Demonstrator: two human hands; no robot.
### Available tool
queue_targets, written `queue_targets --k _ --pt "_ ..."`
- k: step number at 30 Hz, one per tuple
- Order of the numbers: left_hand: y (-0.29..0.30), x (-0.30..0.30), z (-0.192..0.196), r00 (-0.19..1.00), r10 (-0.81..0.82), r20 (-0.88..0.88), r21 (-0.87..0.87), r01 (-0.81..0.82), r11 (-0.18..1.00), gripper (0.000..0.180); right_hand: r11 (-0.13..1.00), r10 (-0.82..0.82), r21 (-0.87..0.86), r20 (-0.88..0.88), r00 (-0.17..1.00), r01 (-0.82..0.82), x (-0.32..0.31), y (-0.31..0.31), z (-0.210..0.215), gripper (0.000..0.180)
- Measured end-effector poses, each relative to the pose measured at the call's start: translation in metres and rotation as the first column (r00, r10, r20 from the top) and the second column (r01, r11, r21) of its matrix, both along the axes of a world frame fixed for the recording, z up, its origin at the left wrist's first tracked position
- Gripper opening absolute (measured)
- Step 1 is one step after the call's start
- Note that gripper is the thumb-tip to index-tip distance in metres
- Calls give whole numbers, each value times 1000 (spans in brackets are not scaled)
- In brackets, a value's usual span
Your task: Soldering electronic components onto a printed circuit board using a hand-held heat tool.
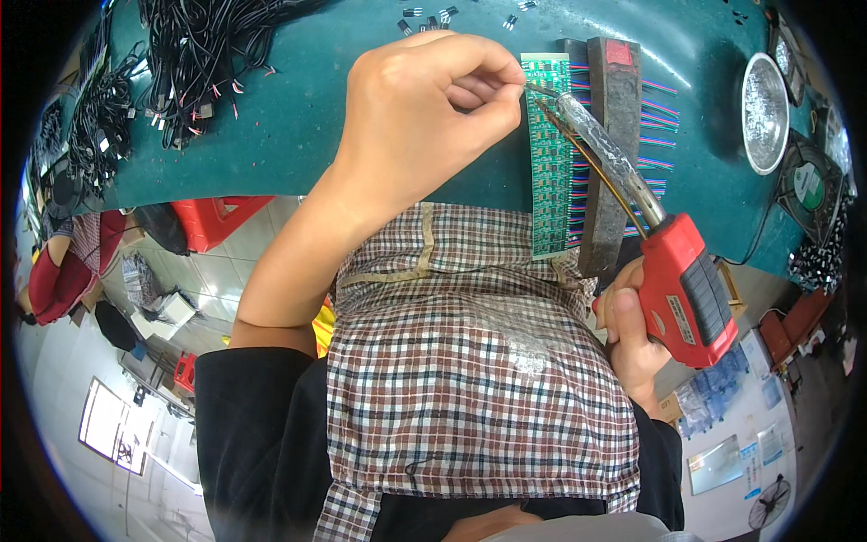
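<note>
Circuit strip (549, 154) beside left hand (424, 117) — seemingly touching

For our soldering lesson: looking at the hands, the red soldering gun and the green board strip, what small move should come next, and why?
Probably slide the soldering gun tip to the next pad down the green board strip: the right hand grips the gun, and the left hand pinches a fine wire at its tip.

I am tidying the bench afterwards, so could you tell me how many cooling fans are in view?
2, both by the right rim: one black fan on the green table beside the round metal dish, another fan above it, partly cut off. More may be hidden.
</note>
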State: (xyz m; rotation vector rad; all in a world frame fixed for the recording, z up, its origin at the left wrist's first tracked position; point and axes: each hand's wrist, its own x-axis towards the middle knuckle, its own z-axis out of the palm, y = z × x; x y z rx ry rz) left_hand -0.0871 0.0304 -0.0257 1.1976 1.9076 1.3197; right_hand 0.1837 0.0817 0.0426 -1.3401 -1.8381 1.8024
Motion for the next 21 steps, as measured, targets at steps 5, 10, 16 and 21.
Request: queue_targets --k 5,10,16,21 --pt "0 -1 1 1000 1 -11 -17 -1 1000 13 999 -17 -32 -10 1000 16 -3 0 4 19" --pt "0 -1 1 1000 2 -20 -6 -2 1000 13 988 109 111 37 993 -112 12 1 -4 19" --pt "0 0 0 1000 0 -25 7 0 1000 13 994 75 74 30 997 -77 1 0 1 18" --pt "-1 -1 1 1000 2 -32 -5 -2 1000 13 999 28 39 0 1000 -27 -1 1 4 14"
